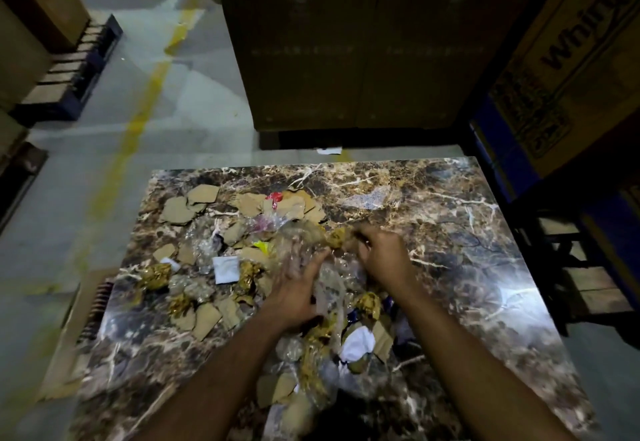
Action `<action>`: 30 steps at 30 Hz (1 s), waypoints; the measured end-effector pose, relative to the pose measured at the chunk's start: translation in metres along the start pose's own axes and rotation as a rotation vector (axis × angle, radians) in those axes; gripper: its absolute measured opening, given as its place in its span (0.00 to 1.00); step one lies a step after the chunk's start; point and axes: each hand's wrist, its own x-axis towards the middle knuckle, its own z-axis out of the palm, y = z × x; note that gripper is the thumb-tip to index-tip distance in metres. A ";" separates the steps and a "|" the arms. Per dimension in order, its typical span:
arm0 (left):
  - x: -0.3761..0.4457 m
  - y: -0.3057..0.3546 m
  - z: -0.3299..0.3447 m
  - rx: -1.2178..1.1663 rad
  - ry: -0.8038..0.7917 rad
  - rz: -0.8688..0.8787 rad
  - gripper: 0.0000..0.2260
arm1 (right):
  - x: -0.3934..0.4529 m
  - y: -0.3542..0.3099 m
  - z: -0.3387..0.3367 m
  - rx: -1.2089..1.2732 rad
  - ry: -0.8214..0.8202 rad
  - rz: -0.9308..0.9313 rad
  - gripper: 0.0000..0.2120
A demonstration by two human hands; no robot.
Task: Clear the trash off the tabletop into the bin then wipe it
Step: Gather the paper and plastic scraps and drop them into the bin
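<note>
— On the marbled surface [450,219] we see a wide scatter of trash: torn cardboard scraps [180,210], crumpled gold foil wrappers [156,276], a white paper square [225,269], a yellow bit [261,246] and a red piece [276,198] near the far side.

— And where do we find the hands?

— Over the middle of the heap. Our left hand [294,297] lies on a mass of crinkled clear plastic [325,278], its fingers curled into the film. Our right hand [384,257] sits just beside it, farther from us, with its fingers bent down into the same plastic near a gold wrapper [337,238].

— Do both hands really grip it?

— They look closed on the film, though motion blur softens the left fingertips.

— What lies nearer to us?

— More gold foil [369,303], a white crumpled piece [356,345] and cardboard bits between the forearms, all resting on the surface.

— Do we see a bin?

— We cannot tell. A flat brown cardboard sheet [69,347] lies on the floor by the left edge, large boxes [346,42] stand beyond the far edge, and a yellow line [145,101] runs across the grey floor.
</note>
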 end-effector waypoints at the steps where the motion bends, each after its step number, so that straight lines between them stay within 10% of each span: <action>1: -0.002 -0.002 -0.001 0.005 0.013 0.025 0.51 | -0.010 -0.016 0.002 0.024 0.028 -0.063 0.15; 13: -0.032 -0.046 0.000 -0.094 0.219 0.212 0.41 | -0.061 -0.050 0.023 -0.098 -0.016 -0.315 0.18; 18: -0.051 -0.050 -0.004 -0.166 0.358 0.181 0.47 | -0.079 -0.001 0.000 0.036 0.165 0.220 0.13; 22: -0.066 -0.055 -0.002 -0.086 0.496 0.043 0.40 | -0.116 0.066 0.001 -0.153 -0.267 0.528 0.44; 26: -0.085 -0.048 0.011 -0.104 0.495 0.066 0.27 | -0.138 0.064 0.021 -0.129 -0.344 0.520 0.56; 30: -0.106 -0.036 0.046 0.166 0.199 0.214 0.41 | -0.124 0.054 0.037 -0.067 -0.187 0.490 0.45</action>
